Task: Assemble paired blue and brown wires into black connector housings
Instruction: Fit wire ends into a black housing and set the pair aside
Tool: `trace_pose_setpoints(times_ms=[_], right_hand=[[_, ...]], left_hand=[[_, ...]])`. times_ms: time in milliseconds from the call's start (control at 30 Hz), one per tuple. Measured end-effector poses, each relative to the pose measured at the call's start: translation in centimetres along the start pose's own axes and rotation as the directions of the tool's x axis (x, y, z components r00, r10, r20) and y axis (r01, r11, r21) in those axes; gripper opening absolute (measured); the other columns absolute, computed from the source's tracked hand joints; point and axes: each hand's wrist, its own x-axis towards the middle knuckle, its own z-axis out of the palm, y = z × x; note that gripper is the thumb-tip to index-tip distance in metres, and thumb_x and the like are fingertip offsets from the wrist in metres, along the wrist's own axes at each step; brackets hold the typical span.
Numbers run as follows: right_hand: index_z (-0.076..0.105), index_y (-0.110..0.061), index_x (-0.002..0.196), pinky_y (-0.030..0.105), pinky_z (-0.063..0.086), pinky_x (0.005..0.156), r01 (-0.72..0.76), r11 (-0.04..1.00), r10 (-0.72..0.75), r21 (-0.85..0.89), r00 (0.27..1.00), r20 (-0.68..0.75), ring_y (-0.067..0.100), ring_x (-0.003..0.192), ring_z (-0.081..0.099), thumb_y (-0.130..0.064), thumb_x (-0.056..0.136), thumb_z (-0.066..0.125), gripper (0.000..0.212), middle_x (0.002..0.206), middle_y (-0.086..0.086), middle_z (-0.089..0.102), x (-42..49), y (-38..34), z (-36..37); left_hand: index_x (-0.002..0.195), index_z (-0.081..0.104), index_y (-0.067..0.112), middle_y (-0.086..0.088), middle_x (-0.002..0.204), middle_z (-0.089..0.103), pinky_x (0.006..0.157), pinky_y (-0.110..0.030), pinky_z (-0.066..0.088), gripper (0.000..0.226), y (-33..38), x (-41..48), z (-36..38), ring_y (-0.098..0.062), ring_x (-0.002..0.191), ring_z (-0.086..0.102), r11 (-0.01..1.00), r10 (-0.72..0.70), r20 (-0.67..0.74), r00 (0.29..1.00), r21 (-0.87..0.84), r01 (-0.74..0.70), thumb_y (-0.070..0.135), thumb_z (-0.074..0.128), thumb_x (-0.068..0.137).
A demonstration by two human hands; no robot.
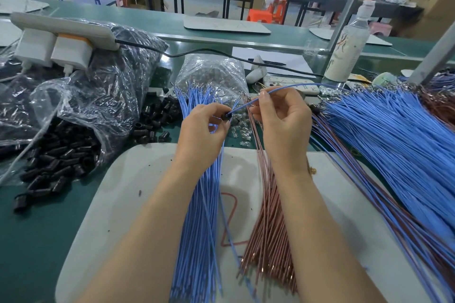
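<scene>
My left hand (205, 130) pinches a small black connector housing (226, 115) between thumb and fingertips. My right hand (283, 120) pinches a blue wire (293, 86) whose near end meets the housing; the wire arcs away to the right. Under my forearms, a bundle of loose blue wires (202, 216) and a bundle of brown wires (268, 224) lie side by side on a white mat (128, 204). Loose black housings (56, 167) spill from a plastic bag on the left.
A large heap of blue and brown wires (394, 145) fans out at the right. A clear bag of small parts (211, 74), a power strip (64, 29) on a dark bag, a white bottle (349, 44) and a phone (288, 81) stand behind. A metal post (344, 7) rises at right.
</scene>
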Motion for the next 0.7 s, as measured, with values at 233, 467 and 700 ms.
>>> trace_pose_setpoints(times_ms=[233,467,700], right_hand=[[0.06,-0.026,0.082,0.05,0.056,0.075,0.022,1.0,-0.022,-0.02,1.0,0.015,0.023,0.073,0.068,-0.017,0.089,0.058,0.011,0.075,-0.001,0.068,0.1,0.0,-0.1],[0.066,-0.019,0.083,0.043,0.053,0.081,-0.036,0.982,0.062,-0.185,0.989,0.137,0.016,0.078,0.065,-0.02,0.089,0.063,0.006,0.082,0.001,0.069,0.1,0.5,0.3],[0.068,-0.031,0.089,0.031,0.051,0.077,-0.246,0.96,0.226,0.137,0.964,0.142,0.009,0.079,0.061,-0.029,0.097,0.052,0.018,0.08,0.004,0.069,0.1,-0.3,0.6]], left_hand=[[0.117,0.065,0.021,0.007,0.102,0.051,0.078,-0.009,0.038,0.029,-0.3,0.1,0.2,0.002,0.087,0.051,0.996,0.038,0.018,0.999,0.082,-0.039,0.009,0.054,0.093],[0.111,0.066,0.011,0.003,0.098,0.058,0.078,0.001,0.034,0.023,0.5,-0.2,0.2,-0.006,0.087,0.052,0.982,0.154,-0.006,0.988,0.116,-0.152,0.005,0.059,0.09],[0.105,0.067,0.007,0.003,0.095,0.061,0.082,-0.008,0.039,0.017,1.2,-0.5,0.4,-0.011,0.09,0.055,0.977,0.199,0.02,0.98,0.078,-0.2,0.006,0.061,0.089]])
